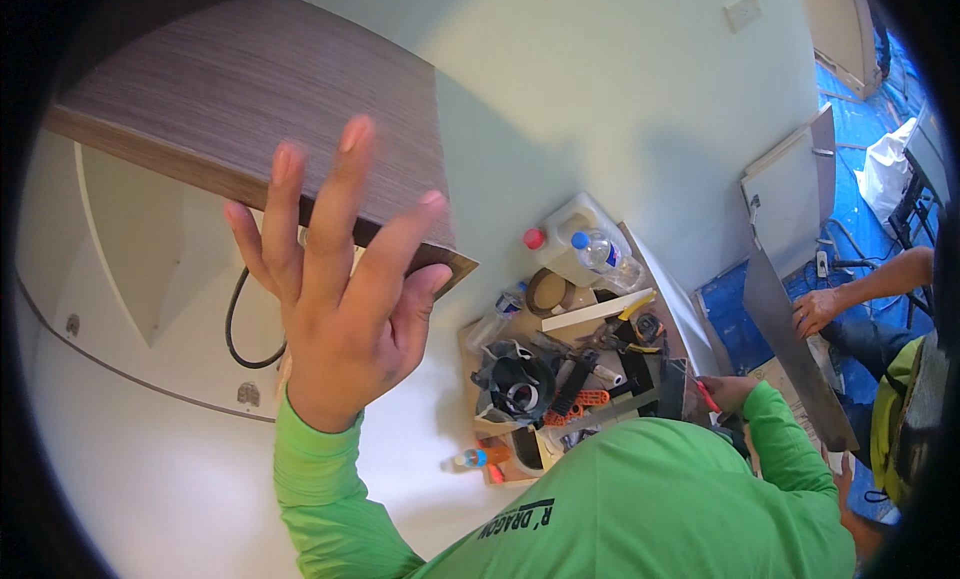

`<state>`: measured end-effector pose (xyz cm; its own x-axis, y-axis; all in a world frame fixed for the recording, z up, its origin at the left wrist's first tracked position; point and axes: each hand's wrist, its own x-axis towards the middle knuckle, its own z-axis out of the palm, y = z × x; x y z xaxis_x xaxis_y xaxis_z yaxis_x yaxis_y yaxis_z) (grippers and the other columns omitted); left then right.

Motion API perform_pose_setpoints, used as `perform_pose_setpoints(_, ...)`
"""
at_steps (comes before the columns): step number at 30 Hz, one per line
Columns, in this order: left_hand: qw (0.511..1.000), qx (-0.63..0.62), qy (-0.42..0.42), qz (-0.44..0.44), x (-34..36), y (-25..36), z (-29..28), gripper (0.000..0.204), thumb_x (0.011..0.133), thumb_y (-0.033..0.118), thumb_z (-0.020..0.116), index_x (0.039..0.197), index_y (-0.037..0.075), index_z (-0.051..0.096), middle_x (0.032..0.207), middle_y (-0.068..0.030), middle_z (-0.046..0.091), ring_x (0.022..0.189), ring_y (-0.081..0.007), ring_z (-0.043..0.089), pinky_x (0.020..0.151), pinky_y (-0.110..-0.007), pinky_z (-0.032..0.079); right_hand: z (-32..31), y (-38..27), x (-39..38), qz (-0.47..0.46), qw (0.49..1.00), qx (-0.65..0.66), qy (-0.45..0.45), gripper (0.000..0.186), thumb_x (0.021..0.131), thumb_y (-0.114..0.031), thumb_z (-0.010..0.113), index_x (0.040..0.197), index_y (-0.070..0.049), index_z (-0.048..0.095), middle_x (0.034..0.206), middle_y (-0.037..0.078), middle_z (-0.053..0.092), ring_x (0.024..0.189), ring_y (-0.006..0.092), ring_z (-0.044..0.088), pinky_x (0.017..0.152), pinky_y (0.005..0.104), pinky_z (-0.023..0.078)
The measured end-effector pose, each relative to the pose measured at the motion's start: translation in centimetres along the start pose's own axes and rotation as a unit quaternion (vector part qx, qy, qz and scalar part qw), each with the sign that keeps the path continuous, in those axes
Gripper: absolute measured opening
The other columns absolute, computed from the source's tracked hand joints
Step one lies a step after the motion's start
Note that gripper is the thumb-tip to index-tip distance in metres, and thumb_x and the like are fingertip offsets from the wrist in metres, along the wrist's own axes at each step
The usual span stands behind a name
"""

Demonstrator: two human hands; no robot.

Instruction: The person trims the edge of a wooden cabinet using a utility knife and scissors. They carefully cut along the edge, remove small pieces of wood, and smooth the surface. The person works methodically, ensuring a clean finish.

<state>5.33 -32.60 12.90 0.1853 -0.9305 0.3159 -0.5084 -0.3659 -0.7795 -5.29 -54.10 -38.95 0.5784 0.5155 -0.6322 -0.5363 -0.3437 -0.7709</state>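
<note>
Cabinet (260, 99) with a grey wood-grain laminate face hangs at far left against a smooth pale wall; its lower edge shows a thin brown band. The left hand (335, 279) is raised flat before that edge, fingers spread wide, palm toward the panel; whether it touches cannot be told, as the fingertips are blurred. A black cable (237, 324) loops down behind the hand, below the cabinet. The right hand (728, 391), in a bright green sleeve, is closed on a slim red tool (706, 395), low at right.

Between the hands, a cluttered tool tray (560, 379) lies on the floor: a black round-bodied part, an orange ribbed piece, a tape roll (545, 291), a white flat strip. A clear plastic bottle (605, 259) with a blue cap stands just beside a square translucent jug (560, 241) with a red cap, far of the tray.

At right, another person's hand (815, 312) grips a long grey panel (795, 344) set on edge over blue sheeting.
</note>
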Motion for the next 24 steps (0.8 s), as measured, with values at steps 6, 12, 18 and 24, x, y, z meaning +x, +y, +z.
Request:
perform_pose_setpoints(6, 0.997, 0.020, 0.078, 0.003, -1.9, -0.6, 1.8, 0.039, 0.098, 0.041, 0.066, 0.128, 0.016, 0.060, 0.157, -0.0234, 0.044, 0.155, -0.0409, 0.023, 0.126, -0.056, 0.009, 0.3, 0.6, 0.2, 0.003, 0.999, 0.031, 0.014, 0.072, 0.082, -0.040, 0.079, 0.140, -0.005, 0.054, 0.116, 0.015, 0.069, 0.096, 0.0271, 0.069, 0.075, 0.0404, 0.060)
perform_pose_setpoints(12, 0.994, 0.022, 0.105, -0.005, -1.2, -0.3, 2.2, 0.042, 0.095, 0.049, 0.069, 0.120, 0.015, 0.061, 0.154, -0.0248, 0.047, 0.153, -0.0416, 0.026, 0.125, -0.055, 0.017, 0.5, 7.2, 6.0, -0.094, 0.982, -0.153, -0.059, 0.074, 0.084, -0.030, 0.081, 0.147, -0.009, 0.049, 0.125, 0.017, 0.068, 0.111, 0.0282, 0.065, 0.096, 0.0377, 0.051)
perform_pose_setpoints(18, 0.994, 0.011, 0.108, -0.014, -1.2, -0.5, 2.3, 0.045, 0.094, 0.052, 0.071, 0.119, 0.016, 0.062, 0.154, -0.0247, 0.047, 0.152, -0.0412, 0.027, 0.125, -0.054, 0.019, 0.9, -0.4, 0.1, 0.007, 0.991, -0.092, -0.095, 0.081, 0.086, -0.038, 0.081, 0.153, -0.010, 0.045, 0.131, 0.014, 0.067, 0.111, 0.0214, 0.061, 0.094, 0.0358, 0.051)
perform_pose_setpoints(24, 0.994, -0.006, 0.106, -0.020, -1.4, -0.4, 2.2, 0.047, 0.091, 0.048, 0.075, 0.122, 0.016, 0.062, 0.155, -0.0243, 0.047, 0.153, -0.0407, 0.026, 0.125, -0.053, 0.018, 1.2, 4.9, 3.6, -0.046, 0.991, 0.034, -0.120, 0.077, 0.086, -0.043, 0.081, 0.148, -0.009, 0.051, 0.130, 0.012, 0.066, 0.115, 0.0184, 0.060, 0.088, 0.0335, 0.054)
